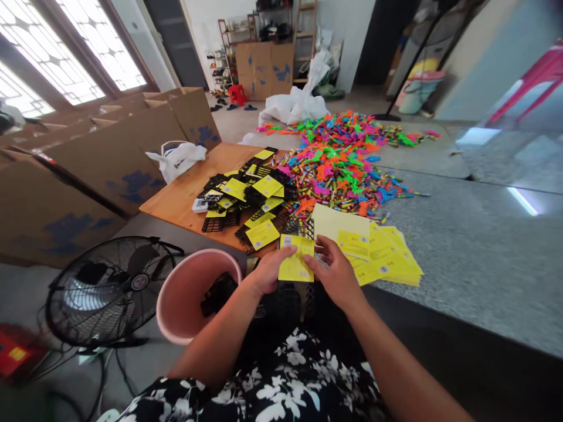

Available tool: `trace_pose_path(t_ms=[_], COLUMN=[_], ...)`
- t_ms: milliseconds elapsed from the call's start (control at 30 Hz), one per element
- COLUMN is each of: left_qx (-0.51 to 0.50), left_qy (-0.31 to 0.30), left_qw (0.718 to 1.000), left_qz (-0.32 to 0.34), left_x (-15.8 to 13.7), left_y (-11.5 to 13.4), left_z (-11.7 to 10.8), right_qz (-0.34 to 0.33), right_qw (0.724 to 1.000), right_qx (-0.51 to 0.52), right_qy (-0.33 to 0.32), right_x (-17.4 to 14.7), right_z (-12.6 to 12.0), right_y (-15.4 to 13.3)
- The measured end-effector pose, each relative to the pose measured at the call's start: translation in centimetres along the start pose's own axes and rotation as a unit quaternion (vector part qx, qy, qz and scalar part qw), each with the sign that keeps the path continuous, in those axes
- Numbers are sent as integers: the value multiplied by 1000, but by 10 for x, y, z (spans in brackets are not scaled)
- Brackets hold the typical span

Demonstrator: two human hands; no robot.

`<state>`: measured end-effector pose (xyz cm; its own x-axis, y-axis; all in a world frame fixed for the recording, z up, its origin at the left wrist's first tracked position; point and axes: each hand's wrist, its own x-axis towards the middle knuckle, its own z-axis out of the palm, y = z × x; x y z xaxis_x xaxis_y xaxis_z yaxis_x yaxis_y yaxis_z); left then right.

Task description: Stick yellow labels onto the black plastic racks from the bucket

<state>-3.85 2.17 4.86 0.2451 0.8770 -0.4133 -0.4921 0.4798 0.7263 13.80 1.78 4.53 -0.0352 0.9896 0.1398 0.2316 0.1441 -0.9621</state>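
Wooden table (pixel 176 202): the landmark. Yellow card (pixel 291 271): one, by the table's near right edge, pinched by left hand (pixel 265 272) on its left side, right hand (pixel 341 278) on its right. Black frames (pixel 230 221): piled on the table, many bearing yellow cards; apparently the finished portion, count unclear. Loose cards (pixel 398 258): stack right of the table, seemingly the remainder. Coloured toys (pixel 336 170): heap along the table's right side and beyond.

The card (pixel 291 267) is yellow, the bucket (pixel 181 293) pink, the garment (pixel 303 381) black with white floral print
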Motion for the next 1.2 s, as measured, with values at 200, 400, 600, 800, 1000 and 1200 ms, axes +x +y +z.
trace_pose_path(t_ms=[200, 400, 600, 800, 1000, 1200], left_qx=[86, 117, 190, 184, 156, 392], left_qy=[-214, -257, -264, -53, 163, 125], left_qw=[969, 954, 938, 978, 959, 905], left_qz=[-85, -99, -117, 78, 171, 103], left_x=[-9, -8, -10, 14, 57, 74], left_y=[-3, 2, -6, 44, 118, 34], left_z=[-7, -10, -18, -32, -37, -18], right_qz=[223, 292, 202, 104, -93, -130], right_qw=[915, 887, 923, 988, 898, 860], right_qx=[284, 341, 326, 112, -426, -491], right_qy=[-182, -106, 42, 6, 67, 45], right_x=[22, 20, 28, 38, 46, 46], right_z=[-6, 2, 7, -18, -42, -33], right_y=[-5, 7, 20, 38, 84, 109])
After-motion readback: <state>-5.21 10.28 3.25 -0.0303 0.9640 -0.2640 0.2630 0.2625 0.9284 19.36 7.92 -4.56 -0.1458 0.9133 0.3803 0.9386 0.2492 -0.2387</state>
